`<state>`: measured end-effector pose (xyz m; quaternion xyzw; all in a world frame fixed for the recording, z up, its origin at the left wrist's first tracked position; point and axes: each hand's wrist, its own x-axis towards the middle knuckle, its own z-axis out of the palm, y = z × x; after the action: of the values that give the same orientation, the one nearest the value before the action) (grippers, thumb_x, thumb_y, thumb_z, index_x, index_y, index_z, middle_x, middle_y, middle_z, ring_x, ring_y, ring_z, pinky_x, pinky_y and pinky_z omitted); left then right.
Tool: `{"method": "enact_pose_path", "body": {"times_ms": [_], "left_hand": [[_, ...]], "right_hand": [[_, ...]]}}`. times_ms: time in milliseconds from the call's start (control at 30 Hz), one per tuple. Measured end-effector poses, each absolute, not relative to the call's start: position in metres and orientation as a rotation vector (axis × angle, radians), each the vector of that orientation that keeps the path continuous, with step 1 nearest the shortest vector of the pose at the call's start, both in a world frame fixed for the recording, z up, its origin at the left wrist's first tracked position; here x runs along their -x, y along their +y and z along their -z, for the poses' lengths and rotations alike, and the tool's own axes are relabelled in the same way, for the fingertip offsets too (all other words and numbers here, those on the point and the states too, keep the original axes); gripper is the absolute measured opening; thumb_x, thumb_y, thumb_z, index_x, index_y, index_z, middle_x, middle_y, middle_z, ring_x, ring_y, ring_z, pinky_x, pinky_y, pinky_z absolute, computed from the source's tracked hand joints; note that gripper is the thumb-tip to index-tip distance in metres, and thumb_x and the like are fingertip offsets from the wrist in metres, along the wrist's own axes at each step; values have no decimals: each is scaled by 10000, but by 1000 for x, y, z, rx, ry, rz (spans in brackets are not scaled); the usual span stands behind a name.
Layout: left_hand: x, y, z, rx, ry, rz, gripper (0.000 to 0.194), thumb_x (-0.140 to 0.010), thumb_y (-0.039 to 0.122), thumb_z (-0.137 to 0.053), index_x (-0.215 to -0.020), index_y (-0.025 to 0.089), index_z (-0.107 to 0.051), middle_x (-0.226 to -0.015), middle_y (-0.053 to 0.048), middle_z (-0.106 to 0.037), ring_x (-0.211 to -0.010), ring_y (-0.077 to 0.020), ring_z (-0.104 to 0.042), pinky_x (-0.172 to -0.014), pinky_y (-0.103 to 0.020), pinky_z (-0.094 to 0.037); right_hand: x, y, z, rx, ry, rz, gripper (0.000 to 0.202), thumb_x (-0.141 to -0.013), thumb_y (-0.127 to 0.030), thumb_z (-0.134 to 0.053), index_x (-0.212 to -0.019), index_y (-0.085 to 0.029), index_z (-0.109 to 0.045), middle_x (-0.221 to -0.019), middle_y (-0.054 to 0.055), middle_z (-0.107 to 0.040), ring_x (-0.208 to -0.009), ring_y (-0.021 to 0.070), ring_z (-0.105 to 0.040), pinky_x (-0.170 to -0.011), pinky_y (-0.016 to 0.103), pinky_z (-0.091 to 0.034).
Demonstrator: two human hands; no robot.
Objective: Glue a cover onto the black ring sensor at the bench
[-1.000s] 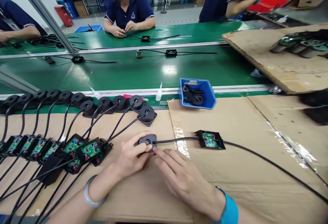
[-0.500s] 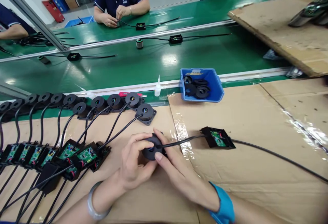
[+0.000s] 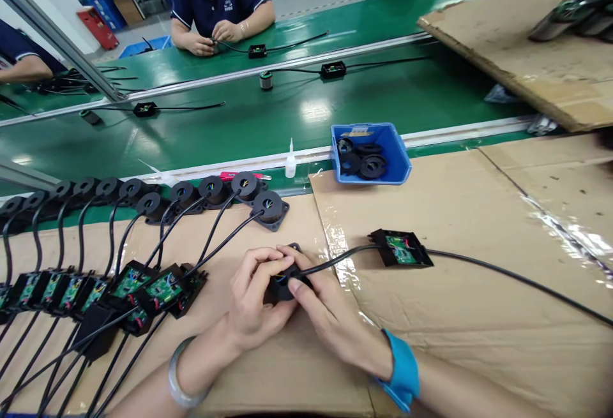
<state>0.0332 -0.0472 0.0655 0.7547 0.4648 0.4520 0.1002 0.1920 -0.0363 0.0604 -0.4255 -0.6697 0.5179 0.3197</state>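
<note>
The round black housing [image 3: 281, 281] sits between your two hands, low over the cardboard sheet [image 3: 454, 290] at the near edge of the bench. Your left hand [image 3: 253, 297] wraps it from the left, fingers curled over the top; your right hand [image 3: 330, 316] pinches it from the right, thumb and forefinger closed on its rim. A black cable [image 3: 335, 261] runs from it to an open case with a green board [image 3: 401, 249] lying on the cardboard to the right. To your left, finished units [image 3: 191, 198] lie in a row. Beyond, a blue bin [image 3: 400, 163] of black rings stands beside the green conveyor [image 3: 239, 124].
</note>
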Motion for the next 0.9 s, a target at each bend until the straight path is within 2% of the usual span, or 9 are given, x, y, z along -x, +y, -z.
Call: {"method": "enact_pose_path", "body": {"times_ms": [133, 233, 333, 467, 567, 667, 800, 900], "left_hand": [[-35, -48, -64, -2233, 1355, -1349, 339, -814, 93, -631, -1148, 137, -594, -1065, -89, -581, -996, -174, -626, -877, -266, -563], [-35, -48, -65, -2230, 1349, -1346, 348, -806, 89, -653, -1147, 133, -594, -1068, -85, -577, -1001, -166, -622, -890, -252, -548], [-34, -47, -67, -2194, 1340, -1340, 373, -791, 76, -655, -1153, 139, -595, -1081, -84, -574, -1021, -166, -616, -903, -252, -538], [-32, -46, -68, -2081, 1315, -1321, 400, -783, 79, -651, -1171, 159, -594, -1093, -78, -571, -1038, -165, -607, -911, -255, -536], [-30, -45, -68, -1993, 1292, -1301, 402, -776, 101, -673, -1165, 172, -597, -1100, -75, -572, -1050, -174, -600, -932, -278, -530], [-29, -45, -67, -1924, 1275, -1286, 404, -770, 112, -689, -1158, 182, -598, -1100, -74, -576, -1052, -183, -599, -934, -296, -527], [-28, -45, -66, -1877, 1251, -1285, 400, -764, 113, -692, -1146, 188, -596, -1094, -75, -582, -1057, -191, -600, -934, -312, -523], [-28, -44, -65, -1862, 1233, -1274, 403, -759, 100, -688, -1141, 186, -590, -1091, -76, -591, -1072, -193, -591, -949, -316, -513]], "right_hand": [[-191, -35, -62, 1138, -1762, -1377, 497, -986, -359, -399, -1467, -249, -460, -1464, 110, -514, -1414, 290, -423, -1186, 575, -324], [-191, -34, -61, 1135, -1759, -1386, 508, -983, -385, -385, -1466, -247, -463, -1462, 112, -516, -1424, 302, -409, -1180, 587, -326], [-193, -35, -61, 1146, -1763, -1445, 545, -990, -435, -358, -1493, -236, -425, -1504, 111, -475, -1455, 288, -364, -1209, 569, -280], [-196, -39, -61, 1165, -1739, -1573, 591, -1007, -453, -299, -1546, -212, -323, -1597, 85, -344, -1506, 239, -263, -1249, 518, -192], [-197, -40, -60, 1193, -1731, -1563, 612, -1006, -485, -304, -1550, -206, -314, -1612, 74, -315, -1513, 233, -242, -1256, 511, -161], [-198, -40, -60, 1208, -1759, -1514, 615, -1002, -516, -319, -1533, -208, -355, -1585, 73, -371, -1498, 230, -277, -1251, 498, -197], [-198, -39, -60, 1197, -1793, -1433, 569, -998, -505, -368, -1506, -251, -409, -1510, 41, -486, -1445, 213, -376, -1219, 459, -304], [-199, -40, -58, 1217, -1786, -1391, 546, -998, -494, -388, -1493, -266, -430, -1492, 35, -505, -1415, 213, -415, -1202, 451, -338]]}}
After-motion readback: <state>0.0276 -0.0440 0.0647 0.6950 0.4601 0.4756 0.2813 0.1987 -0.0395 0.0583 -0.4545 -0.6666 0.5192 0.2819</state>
